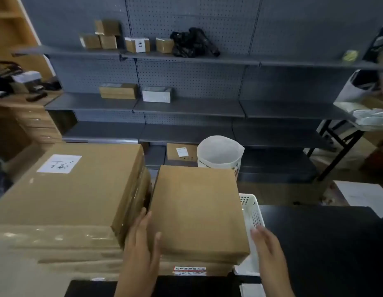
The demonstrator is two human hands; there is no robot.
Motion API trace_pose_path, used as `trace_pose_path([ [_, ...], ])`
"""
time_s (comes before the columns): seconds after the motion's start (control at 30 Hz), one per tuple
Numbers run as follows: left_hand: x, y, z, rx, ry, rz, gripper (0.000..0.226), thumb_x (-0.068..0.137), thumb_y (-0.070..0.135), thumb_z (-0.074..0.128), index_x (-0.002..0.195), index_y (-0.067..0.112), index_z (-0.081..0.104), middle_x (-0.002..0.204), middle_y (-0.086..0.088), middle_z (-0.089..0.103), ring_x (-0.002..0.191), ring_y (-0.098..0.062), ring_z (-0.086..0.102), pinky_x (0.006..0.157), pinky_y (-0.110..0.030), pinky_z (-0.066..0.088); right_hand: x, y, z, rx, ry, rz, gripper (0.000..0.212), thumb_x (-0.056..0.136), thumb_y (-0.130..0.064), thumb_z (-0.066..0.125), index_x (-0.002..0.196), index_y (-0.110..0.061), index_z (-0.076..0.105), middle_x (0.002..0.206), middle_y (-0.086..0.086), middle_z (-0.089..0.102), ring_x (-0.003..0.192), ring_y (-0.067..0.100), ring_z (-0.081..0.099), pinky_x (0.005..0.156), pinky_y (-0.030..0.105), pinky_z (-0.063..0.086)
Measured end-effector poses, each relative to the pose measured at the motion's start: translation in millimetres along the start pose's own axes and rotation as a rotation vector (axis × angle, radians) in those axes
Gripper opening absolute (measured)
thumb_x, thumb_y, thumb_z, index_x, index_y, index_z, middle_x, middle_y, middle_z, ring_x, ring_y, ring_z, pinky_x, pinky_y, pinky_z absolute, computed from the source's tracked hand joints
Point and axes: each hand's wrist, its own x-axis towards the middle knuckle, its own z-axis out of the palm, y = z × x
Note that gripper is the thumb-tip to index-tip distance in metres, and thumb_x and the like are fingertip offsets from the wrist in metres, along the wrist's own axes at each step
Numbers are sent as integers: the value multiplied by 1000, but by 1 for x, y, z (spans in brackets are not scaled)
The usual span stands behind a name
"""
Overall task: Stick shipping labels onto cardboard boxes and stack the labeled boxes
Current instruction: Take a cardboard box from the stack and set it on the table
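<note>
Beyond the hands, grey pegboard shelving [186,108] covers the far wall in dim light. A wooden cabinet [17,24] stands far left. A black-legged folding table [344,133] stands far right.

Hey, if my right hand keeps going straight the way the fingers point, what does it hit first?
Probably the white perforated basket: the right hand is open, blurred, fingers aimed forward and slightly left at its wall beside the top cardboard box. Depth is unclear, so it may pass above.
</note>
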Motion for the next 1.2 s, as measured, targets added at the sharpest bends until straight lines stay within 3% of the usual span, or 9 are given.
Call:
trace_pose_path([
  [0.13, 17, 3, 18, -217, 44, -474, 55, 95, 39, 43, 146, 22, 32, 151, -4, 34, 137, -22, 33, 113, -36, 23, 20, -1, 25, -21, -119, -45, 39, 89, -43, 60, 124, -28, 55, 120, -12, 58, 113, 12, 53, 88, 27, 40],
  [0.23, 21, 2, 23, -289, 95, -600, 51, 93, 38, 54, 139, 19, 45, 140, -5, 49, 128, -25, 44, 111, -41, 31, 21, 9, 35, -18, -134, -30, 39, 83, -47, 64, 120, -36, 55, 113, -20, 59, 107, 7, 55, 89, 31, 44],
  [0.33, 24, 4, 23, -426, 130, -679, 44, 86, 36, 66, 127, 25, 55, 131, -1, 55, 122, -22, 50, 109, -43, 37, 23, 15, 38, 10, -93, -17, 47, 80, -39, 72, 123, -32, 55, 112, -19, 61, 104, 7, 58, 95, 39, 49],
  [0.47, 24, 5, 20, -516, 101, -699, 49, 85, 39, 66, 130, 29, 50, 137, 1, 50, 127, -22, 45, 109, -46, 36, 22, 16, 36, 28, -81, 14, 36, 80, -36, 73, 114, -33, 60, 106, -18, 64, 99, 8, 60, 92, 41, 50],
  [0.57, 18, 9, 18, -579, 64, -687, 59, 87, 38, 63, 141, 25, 43, 141, 5, 46, 127, -18, 43, 109, -40, 34, 18, 16, 32, 54, -58, 18, 33, 80, -34, 74, 110, -34, 61, 105, -16, 66, 99, 12, 61, 93, 43, 50],
  [0.7, 0, 16, 11, -611, 82, -663, 53, 89, 32, 62, 139, 20, 47, 131, 7, 52, 118, -14, 48, 101, -31, 36, 1, 17, 21, 63, -50, 33, 33, 81, -32, 74, 111, -32, 62, 107, -12, 66, 98, 12, 61, 92, 44, 51],
  [0.83, -22, 17, 2, -557, 53, -611, 56, 88, 40, 60, 140, 27, 45, 138, 5, 49, 125, -18, 45, 109, -42, 35, -21, 19, 4, 114, -50, 5, 33, 83, -27, 72, 114, -27, 60, 105, -13, 64, 95, 9, 59, 81, 33, 48],
  [0.93, -42, 23, -9, -537, 56, -562, 54, 88, 42, 58, 139, 31, 45, 136, 8, 50, 125, -17, 46, 108, -46, 36, -43, 24, -9, 127, -42, -24, 38, 83, -29, 72, 118, -28, 58, 109, -11, 63, 99, 13, 60, 82, 33, 48],
  [1.2, -131, 53, -41, -527, 131, -518, 42, 92, 33, 57, 134, 32, 50, 120, 11, 55, 109, -10, 49, 95, -31, 41, -110, 50, -61, 148, -94, -94, 35, 83, -29, 71, 113, -33, 53, 104, -13, 60, 99, 12, 59, 86, 35, 49],
])
